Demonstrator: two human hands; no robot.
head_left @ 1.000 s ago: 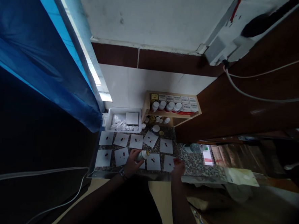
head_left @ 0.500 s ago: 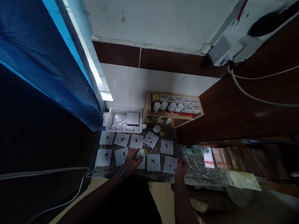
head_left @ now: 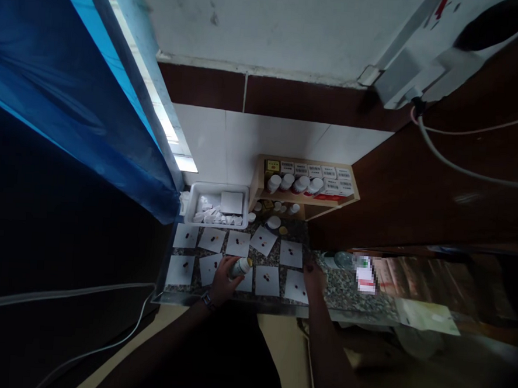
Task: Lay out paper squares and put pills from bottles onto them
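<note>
My left hand [head_left: 224,281] is wrapped round a white pill bottle [head_left: 239,268], which is tilted with its mouth toward the right. A yellowish tone shows at the bottle's mouth. The fingers of my right hand [head_left: 315,279] are pinched together at the right edge of the paper squares; whatever is in them is too small to make out. Beside it lie a lower paper square [head_left: 296,285] and an upper paper square [head_left: 291,254], both with small dark pills. Several more white squares with pills, such as one square [head_left: 267,281], lie in two rows. The bottle and left hand partly cover one lower square.
A white plastic tray [head_left: 245,223] with folded papers stands at the back left. Behind the squares, a wooden shelf [head_left: 328,205] holds boxes and white bottles. A round white lid or jar [head_left: 273,222] sits before it. The granite counter [head_left: 345,293] runs right past a clear bottle [head_left: 344,259].
My right hand has moved a little up, away from the lower right square toward the upper one. My left hand keeps the bottle in nearly the same place. The view has shifted slightly.
</note>
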